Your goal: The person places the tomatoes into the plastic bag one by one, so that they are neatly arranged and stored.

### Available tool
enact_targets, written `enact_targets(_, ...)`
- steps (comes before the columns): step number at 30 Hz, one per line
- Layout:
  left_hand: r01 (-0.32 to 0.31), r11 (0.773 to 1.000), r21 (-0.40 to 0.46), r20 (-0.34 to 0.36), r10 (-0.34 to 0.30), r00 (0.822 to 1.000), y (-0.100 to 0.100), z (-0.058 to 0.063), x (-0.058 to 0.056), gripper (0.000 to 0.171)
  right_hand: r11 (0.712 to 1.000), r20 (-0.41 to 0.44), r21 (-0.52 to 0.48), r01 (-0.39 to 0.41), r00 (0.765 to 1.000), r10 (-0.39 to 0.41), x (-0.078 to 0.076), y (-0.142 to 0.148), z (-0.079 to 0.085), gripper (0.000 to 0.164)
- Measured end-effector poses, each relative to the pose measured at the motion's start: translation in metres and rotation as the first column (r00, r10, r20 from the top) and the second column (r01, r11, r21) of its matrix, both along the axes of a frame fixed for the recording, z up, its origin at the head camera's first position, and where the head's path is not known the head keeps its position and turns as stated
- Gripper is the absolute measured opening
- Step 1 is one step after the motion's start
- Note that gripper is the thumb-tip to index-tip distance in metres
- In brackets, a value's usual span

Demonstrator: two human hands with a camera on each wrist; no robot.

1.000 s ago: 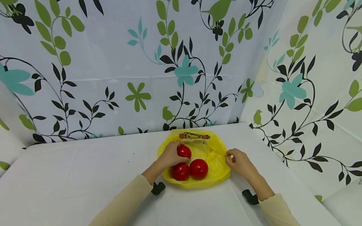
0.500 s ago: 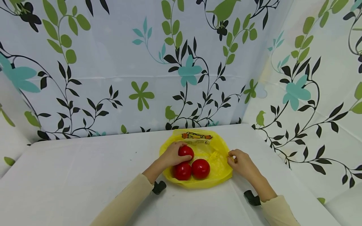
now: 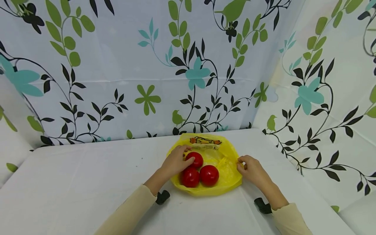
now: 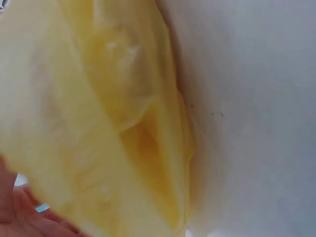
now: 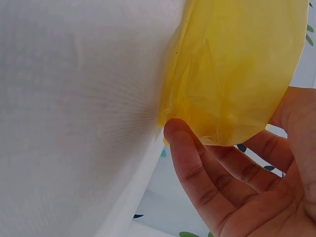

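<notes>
A yellow plastic bag point(image 3: 226, 182) lies spread on the table with its mouth open, and three glossy red balls point(image 3: 209, 175) sit inside it. My left hand point(image 3: 175, 160) is at the bag's left side, fingers spread loosely beside the rearmost red ball point(image 3: 197, 159), the thumb overlapping it in the head view. In the left wrist view the yellow plastic hides most of that hand. With its fingertips, my right hand point(image 3: 251, 168) pinches the bag's right rim. The right wrist view shows the fingers point(image 5: 185, 158) at the plastic's edge, the thumb partly behind it.
The bag rests on a white-covered table point(image 3: 88, 182). Behind and to the right hangs a leaf-patterned curtain point(image 3: 111, 58). A black wrist mount point(image 3: 163, 197) shows under the left wrist, another black mount point(image 3: 262, 205) by the right.
The left hand has let go of the rearmost red ball and drawn slightly left, leaving the ball in the bag. The right hand stays at the rim. The view has shifted slightly.
</notes>
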State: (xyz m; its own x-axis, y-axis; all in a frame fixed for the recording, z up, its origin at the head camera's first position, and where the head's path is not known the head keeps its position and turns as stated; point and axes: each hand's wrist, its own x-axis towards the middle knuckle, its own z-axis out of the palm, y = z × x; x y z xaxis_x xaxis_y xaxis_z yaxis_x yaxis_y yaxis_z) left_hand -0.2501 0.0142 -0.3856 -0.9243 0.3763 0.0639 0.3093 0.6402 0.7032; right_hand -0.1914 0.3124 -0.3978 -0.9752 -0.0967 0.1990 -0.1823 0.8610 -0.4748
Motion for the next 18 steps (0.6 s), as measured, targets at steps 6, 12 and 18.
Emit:
enact_targets(6, 0.0, 0.998, 0.055, -0.099, 0.005, 0.995, -0.011, 0.01, 0.008, 0.044, 1.0, -0.033, 0.01, -0.021, 0.999, 0.022, -0.003, 0.0, 0.001, 0.021)
enact_targets(12, 0.02, 0.998, 0.057, -0.221, -0.007, 0.975, -0.023, 0.011, 0.009, 0.038, 1.0, -0.14, -0.019, -0.016, 0.99, 0.013, -0.003, 0.0, -0.004, 0.017)
enact_targets(18, -0.005, 1.0, -0.006, -0.316, 0.003, 0.949, -0.036, 0.014, 0.012, 0.041, 1.0, -0.22, -0.005, 0.022, 0.975, -0.022, 0.005, 0.001, -0.001, 0.022)
